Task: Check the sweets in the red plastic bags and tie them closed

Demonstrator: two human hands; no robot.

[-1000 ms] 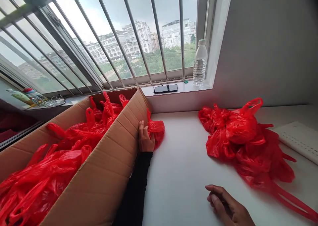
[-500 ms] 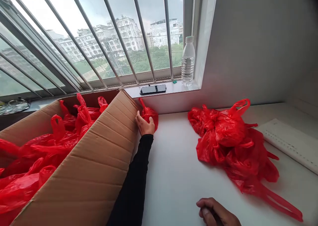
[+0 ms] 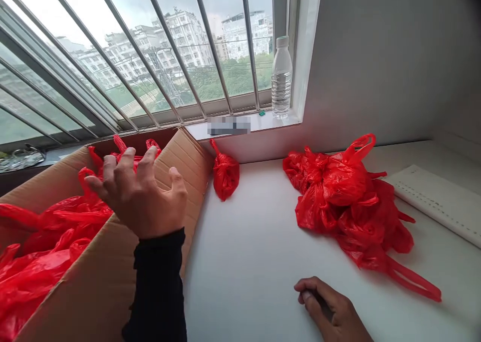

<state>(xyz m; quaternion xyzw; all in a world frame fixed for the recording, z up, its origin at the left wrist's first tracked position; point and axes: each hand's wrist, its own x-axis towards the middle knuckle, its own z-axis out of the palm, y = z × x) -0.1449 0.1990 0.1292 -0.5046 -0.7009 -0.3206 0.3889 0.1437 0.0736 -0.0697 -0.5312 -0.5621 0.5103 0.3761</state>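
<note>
My left hand (image 3: pixel 141 194) is raised over the edge of a cardboard box (image 3: pixel 124 262), fingers spread and holding nothing. The box is full of red plastic bags (image 3: pixel 45 232). One small knotted red bag (image 3: pixel 225 174) lies on the white table (image 3: pixel 244 262) against the box's far corner, apart from my hand. A heap of red bags (image 3: pixel 349 202) lies at the right of the table. My right hand (image 3: pixel 326 307) rests on the table near the front edge, fingers curled in with a dark thing partly hidden beneath them.
A barred window (image 3: pixel 150 56) runs along the back. On its sill stand a clear water bottle (image 3: pixel 281 79) and a blurred flat object (image 3: pixel 229 125). A white perforated board (image 3: pixel 436 199) lies at the far right. Grey wall behind.
My left hand let go of the small red bag by the box corner and swung back up over the box, fingers now spread. The right hand stayed put.
</note>
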